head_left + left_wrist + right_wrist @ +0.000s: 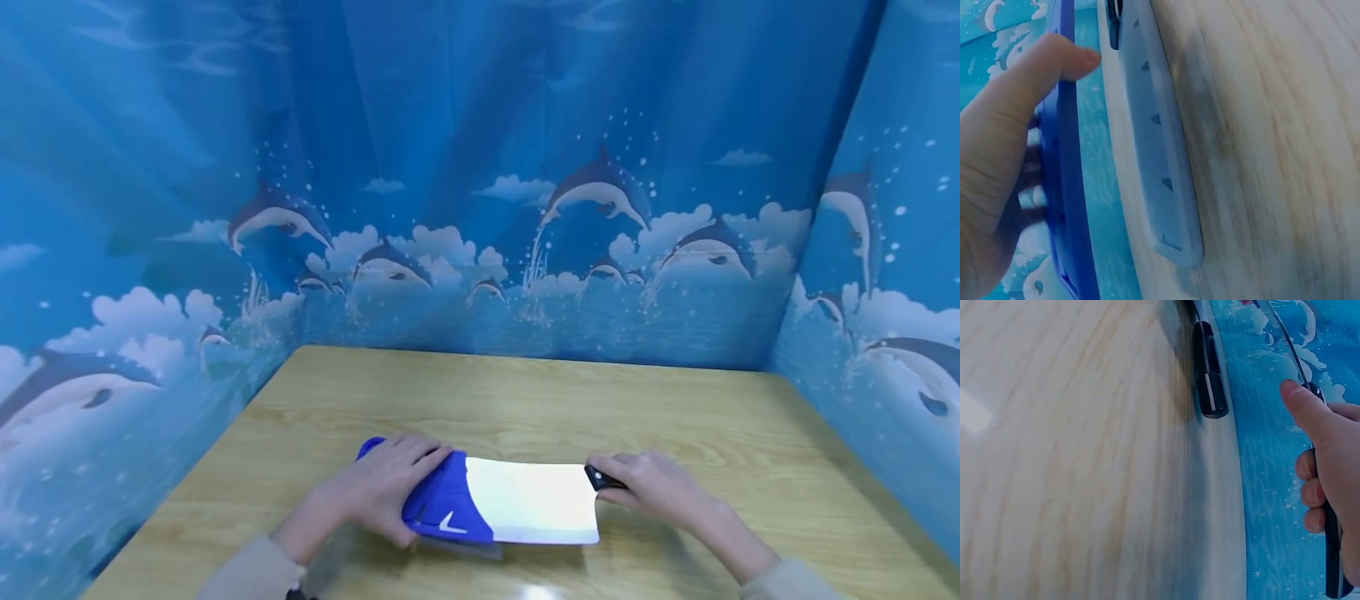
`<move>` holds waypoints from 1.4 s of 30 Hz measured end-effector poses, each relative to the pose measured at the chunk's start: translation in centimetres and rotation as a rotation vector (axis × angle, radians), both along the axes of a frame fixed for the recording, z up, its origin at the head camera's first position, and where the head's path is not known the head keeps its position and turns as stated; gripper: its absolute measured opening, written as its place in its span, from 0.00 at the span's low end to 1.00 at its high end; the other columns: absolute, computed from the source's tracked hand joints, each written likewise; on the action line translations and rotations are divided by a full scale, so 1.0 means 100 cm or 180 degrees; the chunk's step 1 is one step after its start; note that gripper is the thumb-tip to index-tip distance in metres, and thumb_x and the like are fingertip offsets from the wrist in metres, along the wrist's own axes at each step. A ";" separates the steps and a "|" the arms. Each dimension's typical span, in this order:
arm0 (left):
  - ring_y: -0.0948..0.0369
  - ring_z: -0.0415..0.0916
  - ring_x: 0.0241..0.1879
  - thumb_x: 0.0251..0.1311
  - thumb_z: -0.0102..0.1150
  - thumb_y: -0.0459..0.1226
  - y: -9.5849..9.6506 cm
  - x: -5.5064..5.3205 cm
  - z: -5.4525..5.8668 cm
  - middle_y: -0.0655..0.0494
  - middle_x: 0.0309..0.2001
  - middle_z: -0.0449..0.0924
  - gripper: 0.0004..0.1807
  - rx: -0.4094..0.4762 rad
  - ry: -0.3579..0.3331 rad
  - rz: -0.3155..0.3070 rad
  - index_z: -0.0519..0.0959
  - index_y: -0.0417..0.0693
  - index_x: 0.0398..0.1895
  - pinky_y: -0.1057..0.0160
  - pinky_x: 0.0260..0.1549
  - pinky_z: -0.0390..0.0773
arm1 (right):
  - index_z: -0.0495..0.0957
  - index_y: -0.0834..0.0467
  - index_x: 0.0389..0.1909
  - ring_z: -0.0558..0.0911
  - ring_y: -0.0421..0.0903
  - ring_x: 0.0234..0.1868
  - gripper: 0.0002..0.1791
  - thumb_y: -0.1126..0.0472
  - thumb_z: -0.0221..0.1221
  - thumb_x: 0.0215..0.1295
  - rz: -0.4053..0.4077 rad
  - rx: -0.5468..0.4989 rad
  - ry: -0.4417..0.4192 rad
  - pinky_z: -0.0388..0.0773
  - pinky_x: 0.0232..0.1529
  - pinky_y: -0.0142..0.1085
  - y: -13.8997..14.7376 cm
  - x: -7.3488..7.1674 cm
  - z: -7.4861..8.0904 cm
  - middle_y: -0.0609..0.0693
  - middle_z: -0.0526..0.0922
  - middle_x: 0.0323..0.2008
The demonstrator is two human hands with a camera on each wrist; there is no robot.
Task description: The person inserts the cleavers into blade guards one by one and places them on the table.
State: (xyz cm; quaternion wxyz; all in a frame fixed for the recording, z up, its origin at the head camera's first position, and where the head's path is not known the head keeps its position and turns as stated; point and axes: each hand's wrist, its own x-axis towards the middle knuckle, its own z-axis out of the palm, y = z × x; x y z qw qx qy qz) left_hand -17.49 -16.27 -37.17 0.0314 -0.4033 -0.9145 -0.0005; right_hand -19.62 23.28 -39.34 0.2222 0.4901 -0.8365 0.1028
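Left hand: the left hand (390,487) grips a blue cover (447,496), thumb along one side and fingers on the other.
Right hand: the right hand (652,490) is wrapped round the black handle (599,478) of a knife (532,502).
Knife: raised above the table (540,404), about midway between its left and right edges, well apart from the far edge; the wide blade looks white.
Blue cover: also off the table, nearer its left edge than its right; a white mark shows on it. The blade meets its curved edge; how far it runs inside is hidden.
Under the blue cover: a clear cover (1163,144) lies on the table.
Second black handle: this second handle (1211,384) rests on the table, apart from the right hand.
Sleeves: pale sleeves (251,573) on both arms.
Backdrop: a blue dolphin curtain (465,108) beyond the table's far edge.
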 end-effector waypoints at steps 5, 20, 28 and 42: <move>0.49 0.59 0.60 0.32 0.65 0.64 0.000 0.007 -0.007 0.46 0.61 0.61 0.61 0.0151 0.0159 0.0313 0.53 0.48 0.71 0.35 0.56 0.56 | 0.78 0.61 0.45 0.79 0.37 0.26 0.17 0.55 0.62 0.57 -0.0081 -0.0119 -0.0194 0.71 0.20 0.26 0.002 0.008 -0.001 0.51 0.83 0.32; 0.49 0.59 0.60 0.23 0.62 0.73 -0.006 0.008 -0.012 0.50 0.60 0.64 0.65 0.0448 0.0252 0.0679 0.56 0.57 0.71 0.31 0.44 0.64 | 0.75 0.57 0.45 0.78 0.35 0.24 0.17 0.52 0.60 0.60 -0.0056 -0.0108 0.0129 0.70 0.19 0.22 0.002 0.022 0.003 0.48 0.82 0.30; 0.49 0.62 0.57 0.21 0.65 0.71 -0.011 0.007 -0.015 0.50 0.56 0.67 0.62 0.0662 0.0598 0.0507 0.62 0.55 0.68 0.32 0.38 0.66 | 0.75 0.56 0.46 0.76 0.32 0.21 0.18 0.55 0.64 0.56 -0.0068 -0.0181 0.0063 0.69 0.18 0.20 -0.002 0.028 0.003 0.46 0.81 0.28; 0.48 0.62 0.59 0.25 0.65 0.69 -0.015 0.009 -0.022 0.50 0.59 0.67 0.58 0.0526 0.0263 0.0552 0.64 0.57 0.66 0.31 0.41 0.64 | 0.74 0.57 0.47 0.70 0.28 0.23 0.17 0.54 0.61 0.59 -0.0201 -0.0127 -0.0284 0.65 0.18 0.20 -0.008 0.041 -0.011 0.43 0.78 0.26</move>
